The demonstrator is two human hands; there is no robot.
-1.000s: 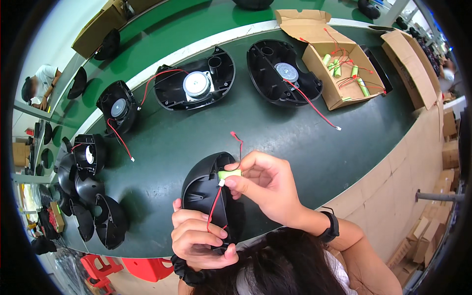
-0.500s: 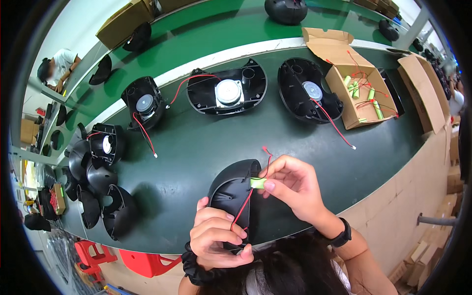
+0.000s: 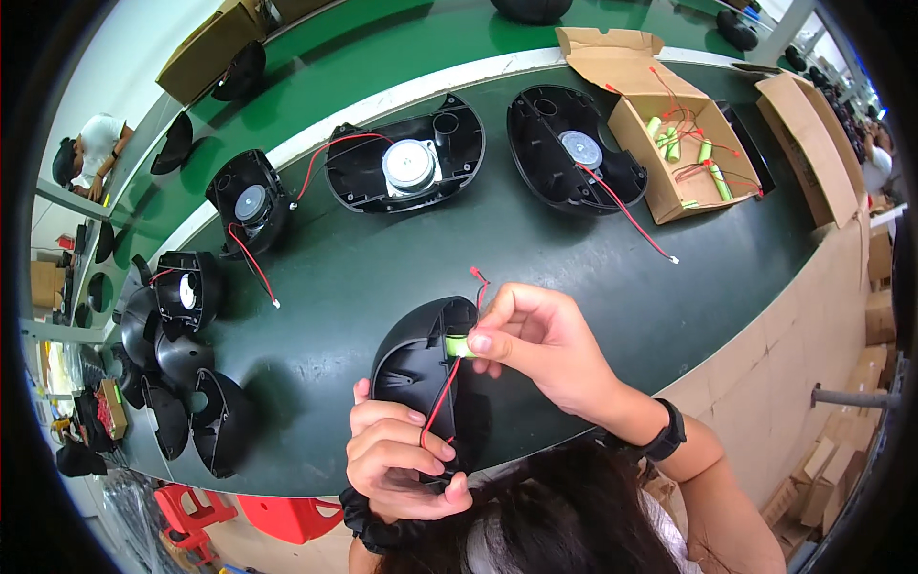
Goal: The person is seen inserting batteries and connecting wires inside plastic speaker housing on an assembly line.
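I had the left hand (image 3: pixel 402 459) wrapped shut around the near end of the black shell (image 3: pixel 421 368), propping it at the dark belt's (image 3: pixel 574 277) front edge so its hollow faced me. The right hand (image 3: pixel 535 349) pinched the green battery (image 3: pixel 459 345) closed between thumb and fingertips at the shell's rim, red wire (image 3: pixel 438 402) trailing. Bare belt lay just beyond; other shells (image 3: pixel 406 167) sat well apart.

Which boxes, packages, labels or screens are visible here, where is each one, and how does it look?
Open brown cardboard box: far right on the belt, flaps up, holds green cylinders with red wires.
Second brown cardboard box: right of the first, at the belt's edge, contents not visible.
Flat brown cardboard box: far left, beyond the green strip.
Stacked brown cartons: on the floor at right.
No labels or screens can be made out.
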